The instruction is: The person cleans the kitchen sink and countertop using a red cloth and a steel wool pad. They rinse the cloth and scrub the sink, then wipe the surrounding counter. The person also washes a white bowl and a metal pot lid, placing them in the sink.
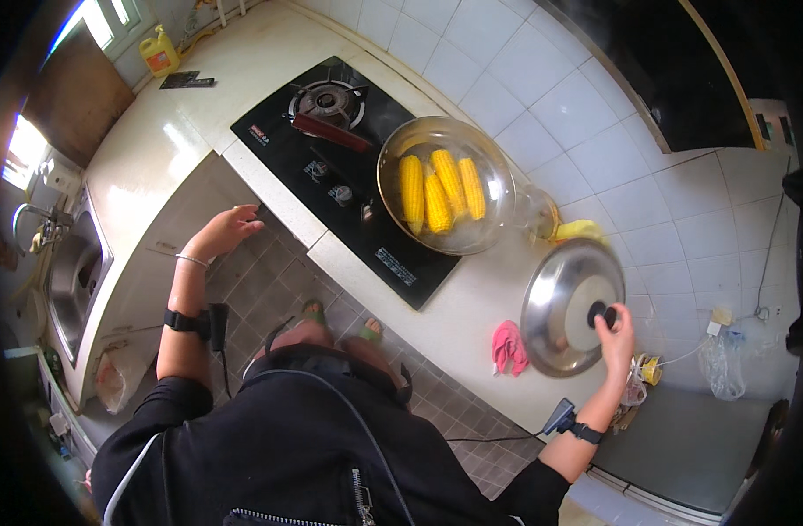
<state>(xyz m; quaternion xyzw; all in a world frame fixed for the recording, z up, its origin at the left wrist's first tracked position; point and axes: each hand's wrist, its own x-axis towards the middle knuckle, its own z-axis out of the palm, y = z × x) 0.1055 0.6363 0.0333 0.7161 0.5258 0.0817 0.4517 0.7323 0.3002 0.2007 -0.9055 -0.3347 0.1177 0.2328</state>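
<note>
At the right, the fingers of my right hand (618, 337) are closed around the black knob of a round steel and glass pot lid (546, 316). The lid is over the counter, apart from the wide pan (496, 235) on the stove. Several yellow corn cobs (412, 195) lie side by side in the pan, with a little steam around them. My left hand (228, 232) hovers off the counter's front edge, fingers loosely stretched. A small dark patch shows by its fingertips; I cannot tell what it is.
The black gas stove (366, 206) has a second burner (328, 103) with a brown bar-shaped object (331, 131) lying across it. A pink cloth (508, 348) rests beside the lid. Behind it is a yellow cloth (581, 231). A sink (75, 263) and yellow bottle (159, 54) are leftward.
</note>
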